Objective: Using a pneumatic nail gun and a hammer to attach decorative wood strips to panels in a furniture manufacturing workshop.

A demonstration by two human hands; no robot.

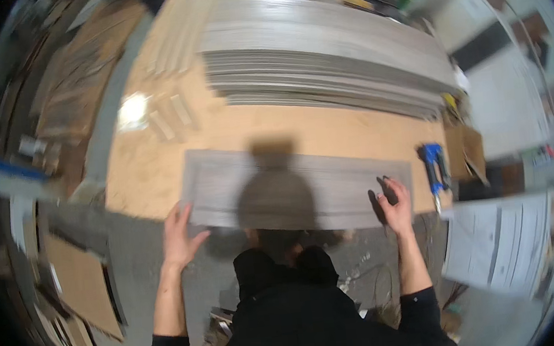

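In front of me a long grey wood-grain panel lies across the near edge of the table. My left hand is by its near left corner, thumb and fingers spread, with no object in the grasp. At the panel's right end, my right hand hovers over or touches the surface; its fingers are bent and apart. Whether the fingertips rest on the wood I cannot tell. My shadow darkens the panel's middle. A blue tool with a hose, like an air stapler, lies just right of the panel.
Behind the panel stands a tall stack of similar grey boards on the light wooden table. Several narrow wooden strips lie at the left. A cardboard box and white sheets with printed lines are beyond the right edge.
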